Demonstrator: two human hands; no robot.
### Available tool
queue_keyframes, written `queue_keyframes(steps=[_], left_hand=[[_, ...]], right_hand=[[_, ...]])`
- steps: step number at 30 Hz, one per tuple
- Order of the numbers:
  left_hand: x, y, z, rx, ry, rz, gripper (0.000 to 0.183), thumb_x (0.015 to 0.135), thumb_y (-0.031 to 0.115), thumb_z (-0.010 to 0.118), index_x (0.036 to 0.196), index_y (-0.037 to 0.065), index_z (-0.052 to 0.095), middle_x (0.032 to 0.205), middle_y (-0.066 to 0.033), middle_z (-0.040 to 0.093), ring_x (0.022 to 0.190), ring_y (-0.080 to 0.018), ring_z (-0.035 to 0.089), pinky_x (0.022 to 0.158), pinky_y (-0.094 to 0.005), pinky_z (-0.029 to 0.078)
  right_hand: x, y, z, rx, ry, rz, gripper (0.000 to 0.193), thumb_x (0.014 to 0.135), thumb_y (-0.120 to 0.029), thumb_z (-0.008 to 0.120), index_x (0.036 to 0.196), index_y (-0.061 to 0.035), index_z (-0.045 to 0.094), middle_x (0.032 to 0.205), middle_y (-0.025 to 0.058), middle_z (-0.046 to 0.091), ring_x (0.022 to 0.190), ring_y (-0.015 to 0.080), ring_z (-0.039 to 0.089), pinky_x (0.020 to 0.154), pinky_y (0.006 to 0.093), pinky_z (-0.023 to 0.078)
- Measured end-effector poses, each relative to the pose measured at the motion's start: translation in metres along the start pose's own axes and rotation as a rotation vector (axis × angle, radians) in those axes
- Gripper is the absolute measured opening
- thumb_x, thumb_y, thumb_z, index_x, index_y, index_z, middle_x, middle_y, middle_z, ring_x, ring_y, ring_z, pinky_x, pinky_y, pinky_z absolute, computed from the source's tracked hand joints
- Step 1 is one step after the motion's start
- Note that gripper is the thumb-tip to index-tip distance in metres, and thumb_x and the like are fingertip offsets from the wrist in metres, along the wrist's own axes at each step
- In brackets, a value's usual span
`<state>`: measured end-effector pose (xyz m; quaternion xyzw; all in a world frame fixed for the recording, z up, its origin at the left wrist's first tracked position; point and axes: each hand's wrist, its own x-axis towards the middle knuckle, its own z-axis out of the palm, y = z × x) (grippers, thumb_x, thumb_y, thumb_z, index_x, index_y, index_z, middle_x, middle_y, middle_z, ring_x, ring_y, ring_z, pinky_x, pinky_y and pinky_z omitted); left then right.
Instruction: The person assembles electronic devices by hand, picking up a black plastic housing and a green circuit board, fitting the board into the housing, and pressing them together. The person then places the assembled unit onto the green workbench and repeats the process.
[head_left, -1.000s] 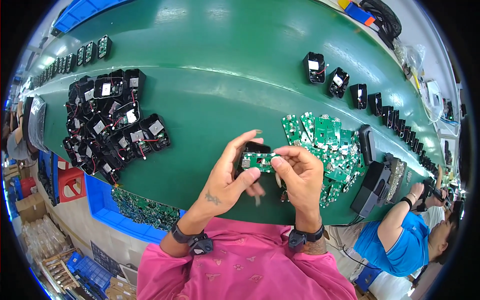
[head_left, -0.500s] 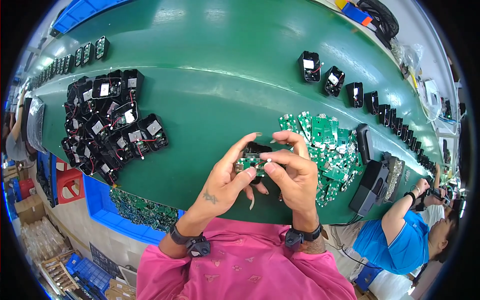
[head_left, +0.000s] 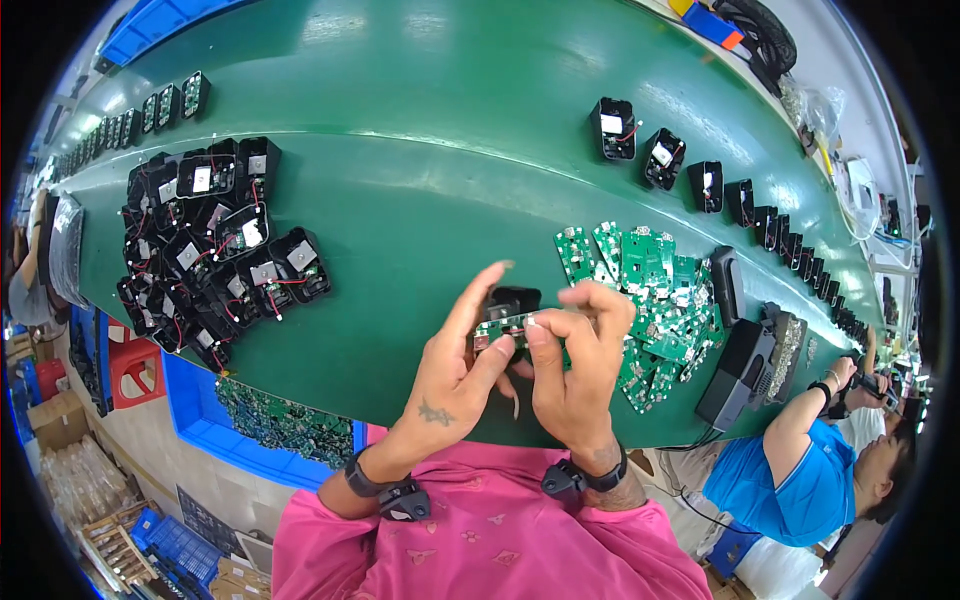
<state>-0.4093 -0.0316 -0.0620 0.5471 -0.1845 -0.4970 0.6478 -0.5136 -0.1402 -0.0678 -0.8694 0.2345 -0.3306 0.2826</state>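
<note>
In front of my chest, my left hand (head_left: 446, 385) has its thumb pressed on a small green circuit board (head_left: 496, 328). Just behind the board sits a black plastic housing (head_left: 516, 297), partly covered by my fingers, and the left hand supports it too. My right hand (head_left: 578, 368) pinches at the board's right end with thumb and index finger. Whatever lies between those fingertips is hidden. Close to my right hand spreads a heap of green circuit boards (head_left: 655, 290).
Black housings with red wires (head_left: 200, 245) are piled at the left. Further housings (head_left: 612, 128) stand in a row at the far right. A blue bin (head_left: 190, 400) of boards sits at the lower left. Beyond a dark device (head_left: 735, 375), a person in blue (head_left: 790, 470) works at the right.
The board has tilted so that less of its face shows. My right fingertips have closed over its right end, and the white connector visible there before is now hidden.
</note>
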Motion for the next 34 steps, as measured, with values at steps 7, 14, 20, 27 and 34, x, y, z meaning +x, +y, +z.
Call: queue_keyframes(steps=[7, 14, 20, 27, 34], left_hand=[[-0.006, 0.001, -0.003, 0.227, 0.095, 0.258, 0.063, 0.097, 0.002, 0.055, 0.153, 0.001, 0.026, 0.142, -0.0167, 0.050, 0.106, -0.0151, 0.061, 0.065, -0.0229, 0.057], [-0.009, 0.010, -0.003, 0.335, 0.059, 0.346, 0.060, 0.098, 0.003, 0.055, 0.152, -0.001, 0.029, 0.141, -0.0191, 0.051, 0.102, -0.0152, 0.063, 0.066, -0.0243, 0.058], [-0.010, 0.014, -0.007, 0.438, -0.009, 0.376, 0.058, 0.097, 0.000, 0.055, 0.151, -0.001, 0.033, 0.136, -0.0179, 0.054, 0.101, -0.0160, 0.063, 0.067, -0.0248, 0.058], [-0.010, 0.015, -0.007, 0.631, 0.048, 0.475, 0.058, 0.091, -0.007, 0.055, 0.147, -0.002, 0.040, 0.132, -0.0200, 0.057, 0.103, -0.0207, 0.065, 0.073, -0.0278, 0.058], [-0.015, 0.013, -0.002, 0.712, 0.147, 0.482, 0.056, 0.088, -0.009, 0.057, 0.142, -0.003, 0.044, 0.130, -0.0235, 0.058, 0.106, -0.0288, 0.065, 0.090, -0.0332, 0.052]], right_hand=[[0.016, -0.009, -0.022, 0.346, -0.294, 0.135, 0.005, 0.085, 0.001, 0.068, 0.085, 0.0005, 0.063, 0.076, 0.0080, 0.060, 0.063, 0.0210, 0.056, 0.056, 0.0325, 0.043], [0.027, -0.009, -0.034, 0.350, -0.419, 0.060, 0.007, 0.082, 0.000, 0.069, 0.081, 0.0011, 0.062, 0.070, 0.0075, 0.057, 0.057, 0.0191, 0.053, 0.053, 0.0304, 0.040], [0.025, -0.008, -0.035, 0.376, -0.429, 0.095, 0.007, 0.082, 0.000, 0.068, 0.080, 0.0011, 0.062, 0.068, 0.0070, 0.056, 0.055, 0.0186, 0.052, 0.052, 0.0307, 0.040], [0.024, -0.009, -0.031, 0.365, -0.414, 0.056, 0.007, 0.080, 0.001, 0.068, 0.079, 0.0004, 0.061, 0.068, 0.0073, 0.055, 0.054, 0.0202, 0.052, 0.050, 0.0318, 0.039], [0.017, -0.013, -0.021, 0.124, -0.277, -0.120, 0.014, 0.074, 0.002, 0.070, 0.082, -0.0038, 0.060, 0.069, 0.0082, 0.054, 0.055, 0.0251, 0.052, 0.050, 0.0376, 0.039]])
